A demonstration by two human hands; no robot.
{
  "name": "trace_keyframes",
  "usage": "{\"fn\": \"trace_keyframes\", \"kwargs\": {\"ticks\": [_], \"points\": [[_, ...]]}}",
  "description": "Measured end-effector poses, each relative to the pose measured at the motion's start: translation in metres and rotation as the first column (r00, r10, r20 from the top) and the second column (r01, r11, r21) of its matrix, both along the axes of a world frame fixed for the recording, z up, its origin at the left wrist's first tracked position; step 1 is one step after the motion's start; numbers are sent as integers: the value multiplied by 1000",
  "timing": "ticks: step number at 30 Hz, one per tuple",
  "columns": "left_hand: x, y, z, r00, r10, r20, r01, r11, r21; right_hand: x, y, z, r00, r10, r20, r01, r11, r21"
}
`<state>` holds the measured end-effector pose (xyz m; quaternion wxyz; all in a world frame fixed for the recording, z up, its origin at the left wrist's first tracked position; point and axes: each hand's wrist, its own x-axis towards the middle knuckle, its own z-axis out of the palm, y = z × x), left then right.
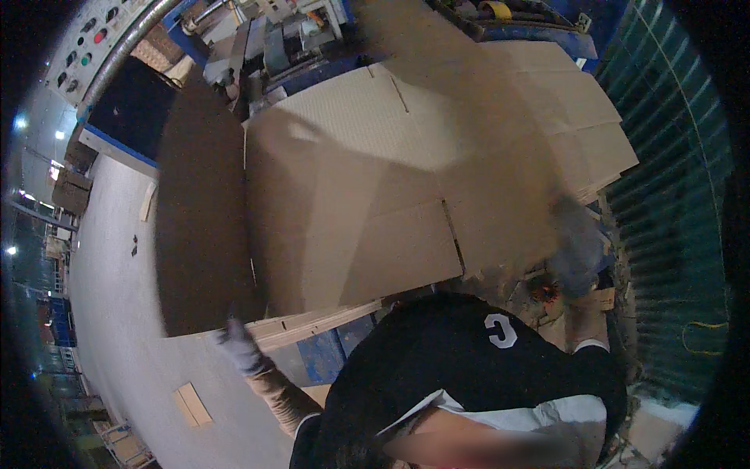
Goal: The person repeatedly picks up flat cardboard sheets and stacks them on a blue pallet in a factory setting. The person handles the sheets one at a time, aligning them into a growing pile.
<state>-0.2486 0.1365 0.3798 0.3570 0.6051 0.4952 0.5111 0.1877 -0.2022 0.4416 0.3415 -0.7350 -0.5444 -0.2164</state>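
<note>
A person in a dark top looks down on a large flattened cardboard sheet (375, 195), pale brown with fold creases and slots, lying on top of a stack of similar cardboard sheets (578, 117). The sheet's long axis runs left to right across the view, directly ahead of both hands.

The left hand (238, 348), in a grey glove, is at the near left corner of the stack, touching or just beside the sheet's near edge; its fingers look closed, but blur hides whether they actually grip. The right hand (578, 246), also gloved and heavily motion-blurred, sits at the sheet's right edge; its grip cannot be told. The hands are spread wide apart, one toward each end.

Beyond the stack stands a blue and grey machine (273, 47). A pale concrete floor (117, 297) lies left.
</note>
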Motion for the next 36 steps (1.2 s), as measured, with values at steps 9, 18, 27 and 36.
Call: {"fn": "trace_keyframes", "kwargs": {"ticks": [9, 18, 27, 36], "points": [[123, -24, 20, 294, -246, -923, 799, 593, 96, 12, 46, -48, 949, 306, 74, -228, 830, -509], [186, 66, 4, 485, -154, -861, 780, 521, 347, 106, 134, -51, 930, 334, 151, -212, 826, -522], [295, 180, 7, 442, 170, -881, 503, 766, 400, 168, 254, -59, 949, -30, 315, 195, 841, -506], [83, 129, -7, 446, 493, -747, -563, 803, 194, 172, 45, -81, 770, -608, -194, 605, 792, -81]]}}
